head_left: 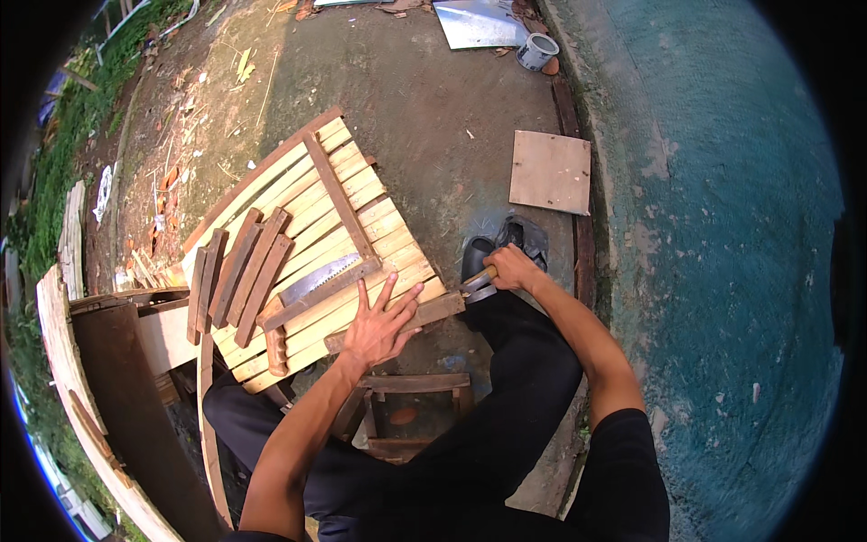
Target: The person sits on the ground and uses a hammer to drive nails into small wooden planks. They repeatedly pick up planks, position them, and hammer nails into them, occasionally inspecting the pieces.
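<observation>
My left hand [384, 327] lies with fingers spread, its palm over a brown wooden bar [440, 310] along the near edge of a pale slatted wooden panel [312, 212]. My right hand [513, 268] is closed around the light wooden handle of a tool [480, 278], beside the bar's right end. A metal part shows below that handle; the kind of tool is unclear. Left of my left hand, a handsaw [316, 287] with a brown wooden handle rests on the slats. Another brown bar [339, 194] crosses the panel.
Several short brown wood pieces [248, 271] lie at the panel's left. Between my legs stands a low wooden frame [415, 384]. A square board [551, 172], a paint can [536, 51] and a metal sheet [479, 23] lie by the blue-green wall [722, 226].
</observation>
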`<state>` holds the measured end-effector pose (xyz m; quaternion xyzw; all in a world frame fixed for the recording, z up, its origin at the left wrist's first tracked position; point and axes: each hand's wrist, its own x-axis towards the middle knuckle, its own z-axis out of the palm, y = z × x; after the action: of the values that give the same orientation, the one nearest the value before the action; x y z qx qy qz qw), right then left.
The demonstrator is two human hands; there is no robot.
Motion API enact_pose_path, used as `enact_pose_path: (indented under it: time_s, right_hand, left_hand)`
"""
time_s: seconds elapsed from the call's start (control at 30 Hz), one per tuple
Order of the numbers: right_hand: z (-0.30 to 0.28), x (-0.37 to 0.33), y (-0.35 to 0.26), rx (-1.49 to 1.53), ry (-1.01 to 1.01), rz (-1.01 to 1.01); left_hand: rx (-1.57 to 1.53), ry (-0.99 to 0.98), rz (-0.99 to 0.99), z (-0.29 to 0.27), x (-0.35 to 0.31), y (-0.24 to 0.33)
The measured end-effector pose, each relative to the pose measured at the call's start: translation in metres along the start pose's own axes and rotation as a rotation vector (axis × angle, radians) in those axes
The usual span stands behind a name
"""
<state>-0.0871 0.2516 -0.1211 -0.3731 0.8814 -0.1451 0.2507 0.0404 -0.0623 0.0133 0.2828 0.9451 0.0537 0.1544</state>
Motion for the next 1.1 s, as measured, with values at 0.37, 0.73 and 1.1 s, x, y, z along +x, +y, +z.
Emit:
enact_pose_path:
  time_s: [0.37, 0.73, 1.1]
  right_hand:
    - [-0.077, -0.072, -0.034, -0.323, -0.210, 0.426]
    - [-0.188, -0.106, -0.189, 0.894, 0.433, 0.569]
    - [-0.087, -0.022, -0.255, 0.770, 0.954, 0.302]
  left_hand:
    - [-0.360, 0.256, -0.019, -0.018, -0.014, -0.002]
    - [-0.383, 0.408, -0.310, -0.042, -0.072, -0.011]
    - [-0.787, 0.194, -0.262, -0.058, -0.120, -0.030]
